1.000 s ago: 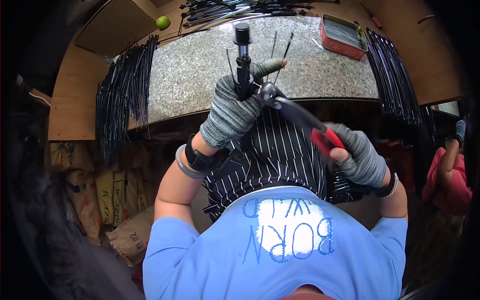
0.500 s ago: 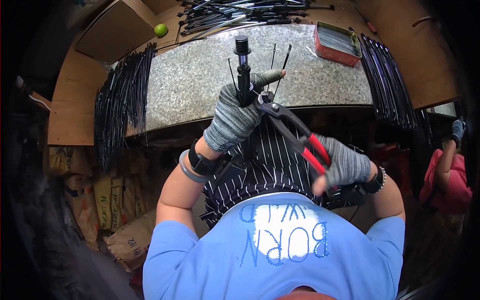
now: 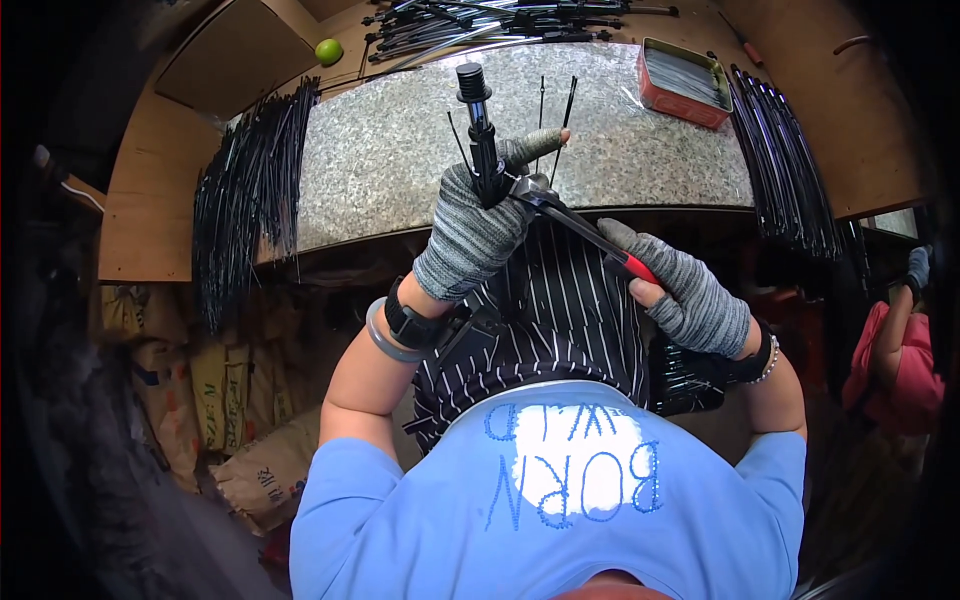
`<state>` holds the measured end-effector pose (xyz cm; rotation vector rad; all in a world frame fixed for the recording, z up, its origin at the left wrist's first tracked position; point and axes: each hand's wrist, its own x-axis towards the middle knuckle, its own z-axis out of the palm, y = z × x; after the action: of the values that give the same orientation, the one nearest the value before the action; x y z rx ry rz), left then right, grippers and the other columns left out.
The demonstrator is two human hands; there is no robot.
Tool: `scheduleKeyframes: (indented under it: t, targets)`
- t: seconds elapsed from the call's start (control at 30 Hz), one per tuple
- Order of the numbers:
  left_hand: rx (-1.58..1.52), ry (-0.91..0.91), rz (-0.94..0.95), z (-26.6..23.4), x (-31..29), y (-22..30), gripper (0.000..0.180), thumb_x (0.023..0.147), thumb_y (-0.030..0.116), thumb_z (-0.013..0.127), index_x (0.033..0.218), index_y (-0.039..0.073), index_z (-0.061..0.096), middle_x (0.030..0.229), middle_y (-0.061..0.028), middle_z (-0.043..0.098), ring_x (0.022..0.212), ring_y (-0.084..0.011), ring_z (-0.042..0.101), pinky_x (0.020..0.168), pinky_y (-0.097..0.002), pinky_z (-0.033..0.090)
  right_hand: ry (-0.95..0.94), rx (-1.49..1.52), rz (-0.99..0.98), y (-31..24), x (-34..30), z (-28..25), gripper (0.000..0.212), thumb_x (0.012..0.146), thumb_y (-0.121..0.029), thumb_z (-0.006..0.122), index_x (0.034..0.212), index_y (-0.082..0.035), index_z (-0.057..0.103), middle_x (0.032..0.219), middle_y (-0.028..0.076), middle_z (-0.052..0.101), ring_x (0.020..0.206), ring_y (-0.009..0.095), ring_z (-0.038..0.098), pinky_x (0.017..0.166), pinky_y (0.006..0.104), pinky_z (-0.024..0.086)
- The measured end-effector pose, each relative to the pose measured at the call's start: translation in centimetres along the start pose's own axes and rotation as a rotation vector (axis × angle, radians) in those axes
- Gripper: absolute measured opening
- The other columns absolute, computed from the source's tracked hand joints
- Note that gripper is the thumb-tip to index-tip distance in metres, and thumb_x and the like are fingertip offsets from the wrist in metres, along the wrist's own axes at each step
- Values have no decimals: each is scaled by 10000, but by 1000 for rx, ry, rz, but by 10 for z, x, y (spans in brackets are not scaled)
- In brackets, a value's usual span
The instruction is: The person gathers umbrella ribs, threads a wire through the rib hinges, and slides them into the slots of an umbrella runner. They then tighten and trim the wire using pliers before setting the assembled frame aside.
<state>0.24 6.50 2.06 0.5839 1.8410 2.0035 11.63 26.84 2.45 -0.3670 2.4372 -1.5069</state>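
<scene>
My left hand (image 3: 468, 238), in a grey fingerless glove, is closed round a black umbrella frame (image 3: 483, 145). Its ridged round end points up and away, and thin black ribs stick out beside my thumb. My right hand (image 3: 692, 298), gloved the same way, grips a pair of red-handled pincers (image 3: 588, 226). The handles look squeezed together, seen nearly edge-on. Their jaws meet the frame beside my left fingers, close to a bit of thin wire. What exactly lies between the jaws is too small to tell.
A speckled stone worktop (image 3: 380, 170) lies ahead. Bundles of black ribs (image 3: 250, 190) hang at its left, more rods (image 3: 785, 160) at its right. A red tin (image 3: 685, 85) of thin wires stands back right; metal shafts (image 3: 480, 30) pile behind. Another person's pink sleeve (image 3: 880, 345) shows far right.
The pincers' handles have come together and turned edge-on. My right hand has rotated and risen slightly with them. My left hand keeps its hold on the umbrella frame.
</scene>
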Motion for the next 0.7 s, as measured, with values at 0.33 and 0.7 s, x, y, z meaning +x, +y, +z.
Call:
scheduleKeyframes:
  t: [0.33,0.7]
  targets:
    - [65,16,38,-2,-4,1,475,724,-69,448,1187,24,501,687,19,544,463,-13,421,406,-152,325,-2,0,-5,3,5,-2,447,878,-299,456,1223,-16,425,982,140,587,904,245,575,807,337,427]
    - [697,-91,279,-15,-3,6,396,751,-47,522,1127,70,562,695,52,535,566,-45,403,518,-195,348,37,-444,192,-16,7,-19,356,835,-381,520,915,-35,533,588,146,534,571,314,573,531,364,458]
